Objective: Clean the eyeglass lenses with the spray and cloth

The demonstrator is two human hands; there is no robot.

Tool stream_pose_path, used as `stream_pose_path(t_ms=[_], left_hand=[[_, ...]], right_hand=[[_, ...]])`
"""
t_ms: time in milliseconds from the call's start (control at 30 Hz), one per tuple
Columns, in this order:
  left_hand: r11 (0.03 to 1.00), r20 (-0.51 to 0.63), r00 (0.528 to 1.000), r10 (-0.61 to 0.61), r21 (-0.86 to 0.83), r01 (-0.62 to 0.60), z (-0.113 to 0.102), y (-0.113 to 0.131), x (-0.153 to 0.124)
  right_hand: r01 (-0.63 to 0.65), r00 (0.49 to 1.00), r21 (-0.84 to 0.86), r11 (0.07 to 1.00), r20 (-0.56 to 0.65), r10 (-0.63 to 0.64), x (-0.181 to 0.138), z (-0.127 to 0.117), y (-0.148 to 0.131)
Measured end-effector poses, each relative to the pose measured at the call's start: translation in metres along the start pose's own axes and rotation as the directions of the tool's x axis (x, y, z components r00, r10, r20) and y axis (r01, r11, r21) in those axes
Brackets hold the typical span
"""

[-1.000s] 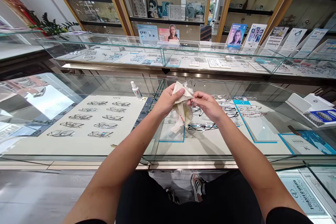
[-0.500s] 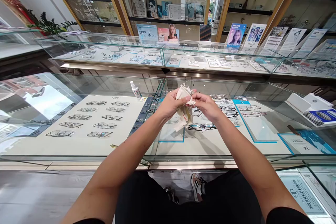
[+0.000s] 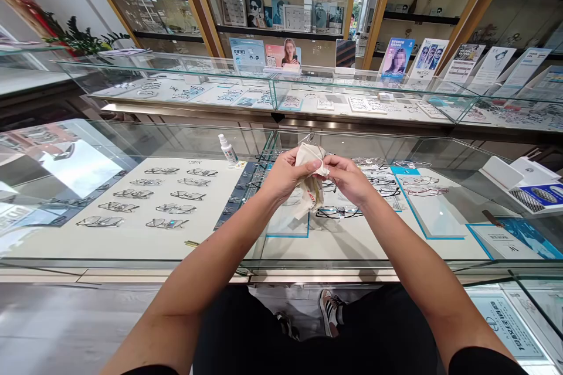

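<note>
Over the glass counter, my left hand [image 3: 284, 177] is closed on a cream cleaning cloth [image 3: 310, 156], its thumb pressing the cloth from the front. The fingers of my right hand [image 3: 349, 180] pinch the cloth's right side, close to the left thumb. A thin wire edge of what looks like glasses [image 3: 311, 137] sticks out above the cloth; the remainder is wrapped and hidden. One loose end of the cloth hangs below the hands. Beneath them, inside the case, lies a dark-rimmed pair of glasses [image 3: 338, 212].
A white spray bottle [image 3: 228, 149] stands on the counter to the left. Rows of glasses [image 3: 176, 209] lie in the display case. At the right sits an opened white box [image 3: 523, 179]. Behind runs a second glass case [image 3: 211, 85] topped with advertising cards.
My hands have shifted only slightly, still together on the cloth. The cloth's upper part has turned a little and bunched differently around the wire edge.
</note>
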State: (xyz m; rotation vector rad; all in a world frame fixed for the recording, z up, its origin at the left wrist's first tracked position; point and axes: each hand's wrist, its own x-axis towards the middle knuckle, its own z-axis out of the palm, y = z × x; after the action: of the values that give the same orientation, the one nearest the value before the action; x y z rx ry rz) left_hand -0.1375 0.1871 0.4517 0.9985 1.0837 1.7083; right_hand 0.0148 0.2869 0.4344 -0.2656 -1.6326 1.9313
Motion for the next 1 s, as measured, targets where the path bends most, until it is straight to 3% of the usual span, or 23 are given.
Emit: stream_pose_path(t_ms=[267,533,800,1000], left_hand=[[0.995,0.050,0.996,0.068,0.065,-0.071,-0.005,-0.003,0.002],[0.973,0.013,0.983,0.185,0.138,-0.185,-0.002,-0.008,0.002],[0.980,0.258,0.964,0.059,0.170,-0.105,-0.026,0.011,0.012],[0.967,0.196,0.974,0.115,0.203,-0.155,-0.019,0.005,0.008]], right_hand=[[-0.021,1.000,0.009,1.000,-0.023,0.021,0.000,0.001,0.003],[-0.029,0.998,-0.040,0.999,0.061,0.031,-0.001,0.005,0.009],[-0.009,1.000,-0.044,0.999,0.001,0.009,0.000,-0.002,-0.003],[-0.009,1.000,-0.013,1.000,-0.006,0.009,0.001,-0.002,0.000]])
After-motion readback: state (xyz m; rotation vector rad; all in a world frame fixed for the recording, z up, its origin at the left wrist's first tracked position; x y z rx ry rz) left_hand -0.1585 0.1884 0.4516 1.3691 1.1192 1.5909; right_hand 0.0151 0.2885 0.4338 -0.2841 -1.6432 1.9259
